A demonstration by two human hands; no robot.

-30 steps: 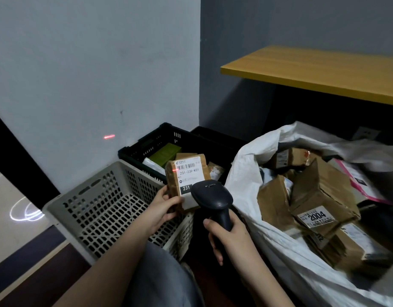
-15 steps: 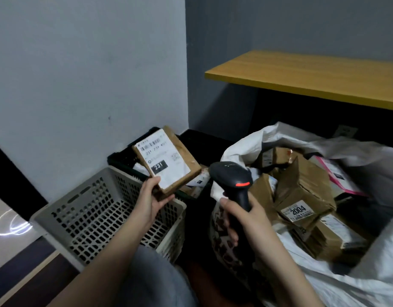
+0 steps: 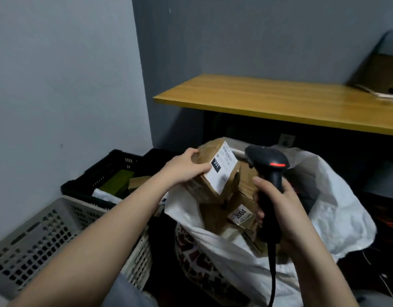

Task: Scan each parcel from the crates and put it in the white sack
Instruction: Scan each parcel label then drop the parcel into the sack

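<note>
Head view, looking down over both forearms. Left hand point(image 3: 184, 168) near the centre, fingers curled round the left end of a brown cardboard parcel point(image 3: 215, 171), thumb on the near face; parcel tilted, white label with a black "231" patch turned up and toward 3 o'clock. Held over the open mouth of the white sack point(image 3: 337, 209), touching or just above the boxes already inside, cannot tell which. Right hand point(image 3: 277, 206) at 4 o'clock from the parcel, fingers wrapped tight round the handle of a black barcode scanner point(image 3: 267, 161); scanner head up at 1 o'clock from that hand, red strip lit on its back, cable hanging down toward 6 o'clock. Inside the sack, more brown boxes, one with a label reading "2004" point(image 3: 242, 216) just below the held parcel, at its 5 o'clock. Sack filling the lower right, red printed pattern on its near wall.

At 9 o'clock from the parcel, a black slatted crate point(image 3: 107, 171) against the wall, holding a green box point(image 3: 118, 183) and a small brown box point(image 3: 138, 182). Toward 7 o'clock, a grey perforated crate point(image 3: 33, 238) under the left forearm. At 1 o'clock, a wooden shelf point(image 3: 279, 100) along the grey wall, a blurred object at its far right end.
</note>
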